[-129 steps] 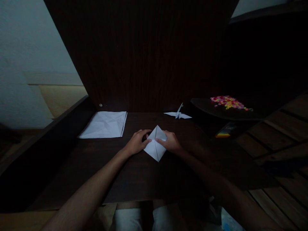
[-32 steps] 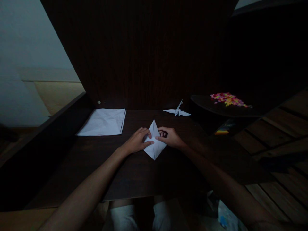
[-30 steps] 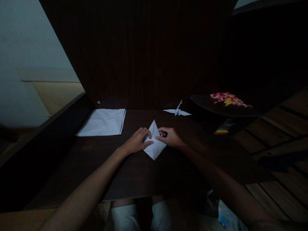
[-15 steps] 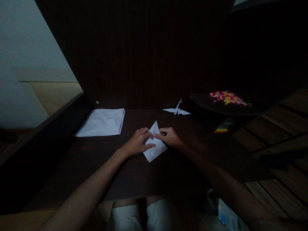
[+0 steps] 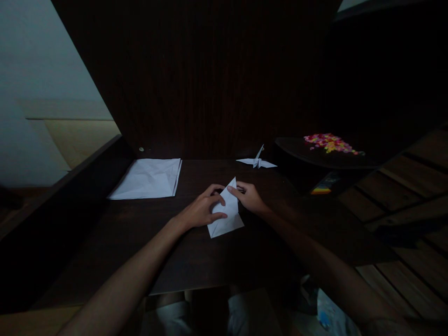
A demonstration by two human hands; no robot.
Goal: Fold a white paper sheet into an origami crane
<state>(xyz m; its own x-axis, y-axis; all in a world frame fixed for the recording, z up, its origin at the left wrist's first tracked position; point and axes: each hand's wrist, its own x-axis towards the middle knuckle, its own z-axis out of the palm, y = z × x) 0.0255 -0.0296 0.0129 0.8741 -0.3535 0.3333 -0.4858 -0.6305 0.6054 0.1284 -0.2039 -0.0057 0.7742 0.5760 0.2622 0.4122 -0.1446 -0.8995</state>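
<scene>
A folded sheet of white paper [image 5: 226,219] lies between my hands over the dark desk, its narrow point turned away from me. My left hand [image 5: 206,205] grips its left side, thumb and a finger resting on the upper face. On the far right edge, my right hand [image 5: 248,195] pinches the paper near the point, thumb on top and the other fingers curled behind. Beyond them a folded white paper crane [image 5: 257,162] sits with wings spread at the back of the desk.
Back left lies a stack of white paper [image 5: 149,178] beside the desk's raised side panel [image 5: 66,205]. To the right, a rounded dark shelf [image 5: 297,151] bears a heap of small pink, red and yellow pieces [image 5: 329,142]. A dark panel [image 5: 210,79] rises behind the desk.
The paper has turned slightly clockwise, its far point shifting right and near corner left. The right flap now looks folded over. My right hand has moved slightly toward the point.
</scene>
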